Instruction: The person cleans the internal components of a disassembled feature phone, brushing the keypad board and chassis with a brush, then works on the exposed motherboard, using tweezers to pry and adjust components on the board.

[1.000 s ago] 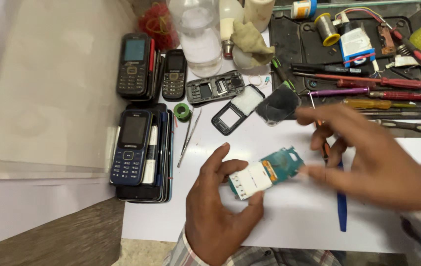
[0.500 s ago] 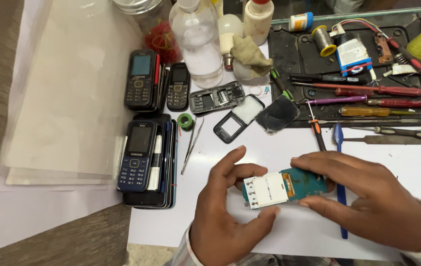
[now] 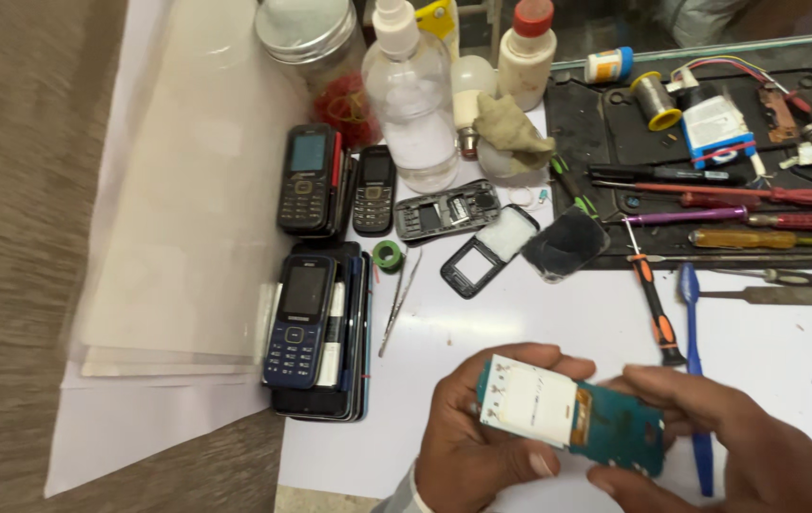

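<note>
Having dropped lower, the left hand (image 3: 468, 442) and right hand (image 3: 738, 446) grip the circuit board (image 3: 572, 415).

The circuit board (image 3: 572, 418) is green with a white patch. One phone (image 3: 298, 320) is dark blue, another phone (image 3: 308, 180) is black. The screwdriver (image 3: 655, 292) has an orange and black handle. The toothbrush (image 3: 695, 361) is blue. The bottle (image 3: 527, 52) has a red cap.

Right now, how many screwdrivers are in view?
5, maybe more hidden at right: orange-handled screwdriver on the white sheet; black screwdriver, red screwdriver, purple screwdriver and yellow screwdriver on the black mat.
</note>
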`<state>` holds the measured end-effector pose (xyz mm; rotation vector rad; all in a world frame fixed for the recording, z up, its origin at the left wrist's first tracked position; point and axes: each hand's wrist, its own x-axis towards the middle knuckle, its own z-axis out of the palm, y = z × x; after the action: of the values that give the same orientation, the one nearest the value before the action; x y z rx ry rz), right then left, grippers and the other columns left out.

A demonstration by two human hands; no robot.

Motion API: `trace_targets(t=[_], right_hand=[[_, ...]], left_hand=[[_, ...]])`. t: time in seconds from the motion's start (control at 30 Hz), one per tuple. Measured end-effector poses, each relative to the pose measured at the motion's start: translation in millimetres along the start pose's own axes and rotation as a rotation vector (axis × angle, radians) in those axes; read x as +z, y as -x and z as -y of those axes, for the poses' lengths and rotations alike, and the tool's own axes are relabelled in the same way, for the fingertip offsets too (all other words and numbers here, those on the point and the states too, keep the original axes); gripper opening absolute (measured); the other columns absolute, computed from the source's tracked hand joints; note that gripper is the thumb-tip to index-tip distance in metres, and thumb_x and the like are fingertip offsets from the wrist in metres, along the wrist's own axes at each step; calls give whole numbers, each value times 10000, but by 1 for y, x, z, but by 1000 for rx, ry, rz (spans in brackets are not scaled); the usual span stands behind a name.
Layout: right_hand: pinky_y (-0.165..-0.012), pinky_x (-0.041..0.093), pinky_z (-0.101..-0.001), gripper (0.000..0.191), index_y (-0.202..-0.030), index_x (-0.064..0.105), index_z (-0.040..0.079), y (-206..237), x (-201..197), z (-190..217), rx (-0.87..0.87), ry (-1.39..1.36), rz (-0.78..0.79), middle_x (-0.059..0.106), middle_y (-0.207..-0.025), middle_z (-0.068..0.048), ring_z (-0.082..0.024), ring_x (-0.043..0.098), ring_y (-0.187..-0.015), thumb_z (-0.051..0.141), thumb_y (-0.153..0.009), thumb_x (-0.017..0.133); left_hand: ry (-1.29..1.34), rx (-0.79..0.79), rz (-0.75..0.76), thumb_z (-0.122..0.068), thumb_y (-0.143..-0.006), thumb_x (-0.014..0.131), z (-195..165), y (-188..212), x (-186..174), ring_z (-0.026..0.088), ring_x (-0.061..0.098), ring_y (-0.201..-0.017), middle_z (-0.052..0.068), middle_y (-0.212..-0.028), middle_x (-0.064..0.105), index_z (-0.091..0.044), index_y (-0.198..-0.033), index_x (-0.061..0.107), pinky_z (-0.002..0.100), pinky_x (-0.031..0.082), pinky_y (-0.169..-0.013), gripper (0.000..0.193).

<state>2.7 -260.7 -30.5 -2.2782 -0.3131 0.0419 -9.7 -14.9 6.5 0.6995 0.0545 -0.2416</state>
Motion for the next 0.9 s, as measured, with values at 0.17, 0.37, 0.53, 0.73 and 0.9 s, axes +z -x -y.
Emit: trace_targets(t=[0.17,0.37,0.53,0.73,0.9], right_hand=[[-925,561,-409,857,-1476,507,119,-4,-8,-71,-202,-379,378,697,-1251,-111,-231,723,-1115,326,-740,897],[-799,574,-375,567,-1292,603,57,-9,-11,-80,83,-106,82,685,-1052,-119,-216,697,-937,295,-833,836],[-694,585,-347,363,-1138,682,6,-30,-24,-44,260,101,-119,675,-886,-125,-205,675,-788,269,-909,786],[-585,561,-314,291,-963,746,-9,-58,-36,2,274,164,-119,683,-781,-88,-169,641,-658,272,-897,780],[-553,510,-323,315,-956,733,-3,-72,-39,34,331,249,-66,675,-773,-73,-180,599,-626,280,-838,806]], left_hand=[[143,-12,30,-34,-761,909,-1,6,11,314,686,-1229,295,-1338,644,50,-1390,531,481,542,-1143,739],[137,-40,117,-62,-876,873,-5,11,16,339,698,-1182,338,-1277,663,50,-1364,554,467,562,-1097,594],[160,-95,154,-198,-944,847,-6,21,13,343,697,-1164,294,-1233,679,68,-1468,518,449,559,-1074,673],[146,-10,114,-413,-950,722,-5,2,-6,331,703,-1111,237,-1241,665,112,-1537,409,456,576,-1005,848],[150,55,123,-455,-1057,567,0,-7,-18,301,688,-1046,258,-1239,637,66,-1650,245,413,579,-915,852]])
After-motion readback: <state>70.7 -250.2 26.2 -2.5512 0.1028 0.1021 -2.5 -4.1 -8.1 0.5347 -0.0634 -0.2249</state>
